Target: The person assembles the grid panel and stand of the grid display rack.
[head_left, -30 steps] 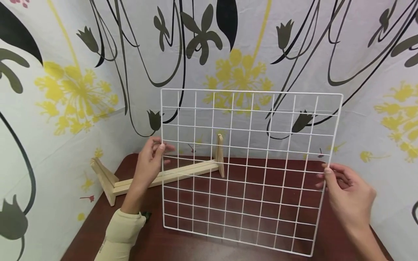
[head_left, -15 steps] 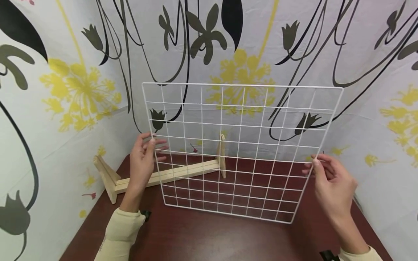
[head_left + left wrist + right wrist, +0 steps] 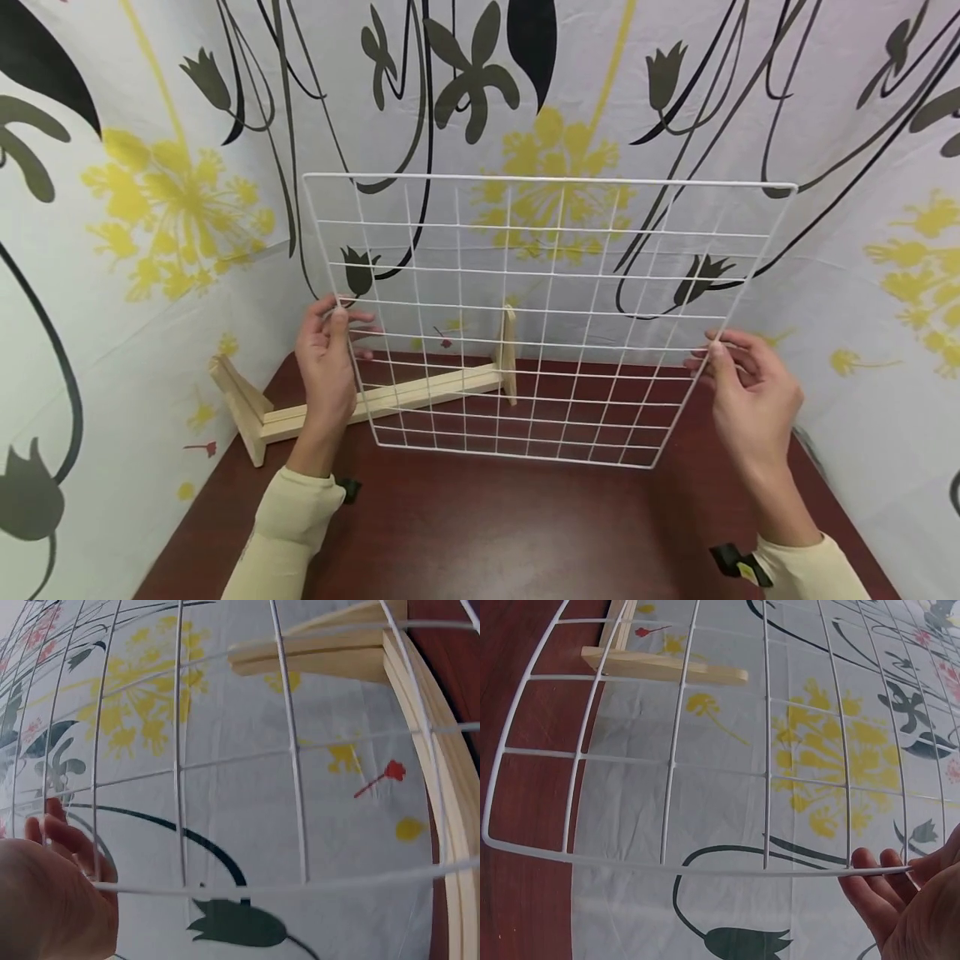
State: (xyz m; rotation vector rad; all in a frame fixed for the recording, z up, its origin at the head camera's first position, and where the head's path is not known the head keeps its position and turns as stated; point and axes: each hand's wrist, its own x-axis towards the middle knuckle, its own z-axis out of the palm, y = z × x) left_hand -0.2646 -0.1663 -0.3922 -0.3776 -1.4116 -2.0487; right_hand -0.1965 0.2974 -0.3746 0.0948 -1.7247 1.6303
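Note:
A white wire grid panel is held up over the table, its top edge leaning toward me. My left hand pinches the panel's left edge wire between thumb and fingers. On the opposite side, my right hand grips the right edge wire, a bit below mid-height. Both wrist views show fingers wrapped past the rim, with the left hand partly cut off by the frame. Behind the grid lies a pale wooden stand, a long grooved bar with an upright piece at each end; it is seen through the wires.
The dark red-brown table carries the stand near its back left. White floral-patterned sheeting encloses the back and both sides. Small black straps sit by the sleeve cuffs.
The panel's lower edge has swung up and away from me, so the grid tilts more. Both hands have shifted left and slightly up with it. The wooden stand stays in place.

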